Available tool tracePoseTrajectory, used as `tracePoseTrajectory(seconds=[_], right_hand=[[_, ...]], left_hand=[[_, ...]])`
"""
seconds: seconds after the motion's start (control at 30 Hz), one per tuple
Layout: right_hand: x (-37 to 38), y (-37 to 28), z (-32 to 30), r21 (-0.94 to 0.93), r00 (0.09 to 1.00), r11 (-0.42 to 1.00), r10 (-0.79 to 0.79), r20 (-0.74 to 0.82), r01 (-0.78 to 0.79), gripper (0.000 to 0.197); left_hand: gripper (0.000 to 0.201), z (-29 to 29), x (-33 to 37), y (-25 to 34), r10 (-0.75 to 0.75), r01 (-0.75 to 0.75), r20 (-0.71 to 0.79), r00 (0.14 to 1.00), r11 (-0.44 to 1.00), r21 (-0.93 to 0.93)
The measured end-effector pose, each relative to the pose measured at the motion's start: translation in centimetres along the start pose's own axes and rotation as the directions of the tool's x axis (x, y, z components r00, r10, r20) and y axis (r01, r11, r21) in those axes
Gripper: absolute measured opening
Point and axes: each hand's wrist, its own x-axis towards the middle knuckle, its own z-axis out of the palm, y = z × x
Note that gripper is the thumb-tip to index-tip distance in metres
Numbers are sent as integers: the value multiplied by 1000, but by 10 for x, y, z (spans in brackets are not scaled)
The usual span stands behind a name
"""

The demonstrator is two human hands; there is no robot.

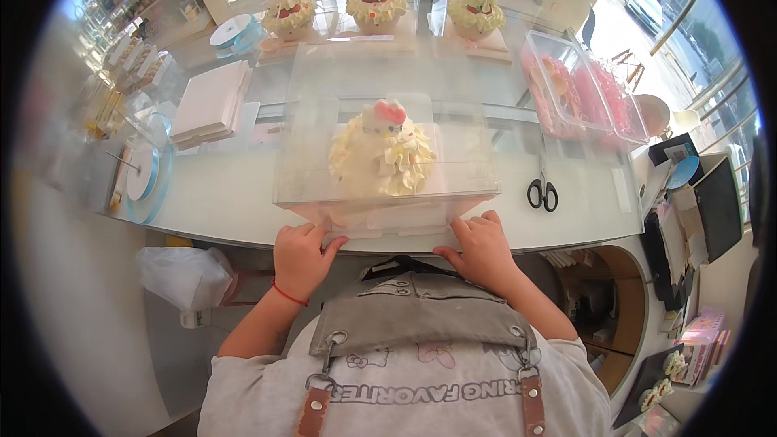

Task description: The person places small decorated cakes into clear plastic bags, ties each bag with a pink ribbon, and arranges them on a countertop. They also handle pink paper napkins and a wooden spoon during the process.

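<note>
Working the near edge of the clear, rectangular plastic box (465, 168) seems best done with both hands level and at an even pace, since lifting or pushing one corner ahead of the other could skew the thin walls and bring them against the frosting. Steady, light pressure low on the pale, translucent base panel (388, 218) at the front of the box should serve better than squeezing, as such film probably creases easily. The left hand (304, 257) is at the box's near left lower corner, fingers curled and thumb reaching inward; the right hand (484, 252) mirrors it at the near right lower corner. Both thumbs stand apart from the curled fingers, yet whether the fingertips pinch the panel's edge or only rest on it cannot be told. The round cake with ruffled cream-yellow frosting (354, 160), topped by a white cat-like figure with a pink bow (383, 116), shows through the walls of the box, upright, beyond the hands and between them, with neither hand touching it. Metal scissors with black loop handles (551, 196) lie to the right of the box, well apart from its wall.
</note>
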Motion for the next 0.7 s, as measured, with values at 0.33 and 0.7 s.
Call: tracePoseTrajectory(seconds=[0.33, 0.7], right_hand=[[60, -20, 11, -84, 978, 988, -117, 170, 132, 64], [188, -45, 30, -177, 916, 977, -39, 399, 119, 72]], left_hand=[[29, -8, 3, -52, -160, 161, -17, 987, 984, 83], [38, -21, 77, -142, -407, 397, 38, 913, 905, 153]])
